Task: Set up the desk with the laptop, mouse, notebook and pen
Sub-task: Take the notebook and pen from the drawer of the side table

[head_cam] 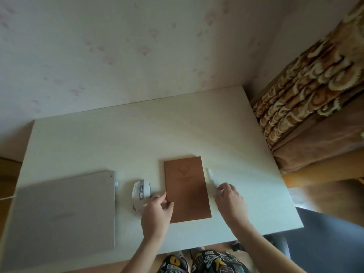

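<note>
A brown notebook (187, 189) lies shut on the white desk (118, 146), slightly right of the middle. My left hand (157, 211) pinches its left edge, thumb on the cover. A white pen (212, 177) lies just right of the notebook, and my right hand (229, 200) holds its near end with curled fingers. A white mouse (140, 194) sits left of the notebook, partly hidden by my left hand. A shut silver laptop (63, 213) lies at the desk's front left.
The desk's back edge meets a pale wall. A patterned brown bed cover (307, 99) stands close to the desk's right side. A white cable (7, 197) leaves the laptop's left side. My knees (206, 261) show below the front edge.
</note>
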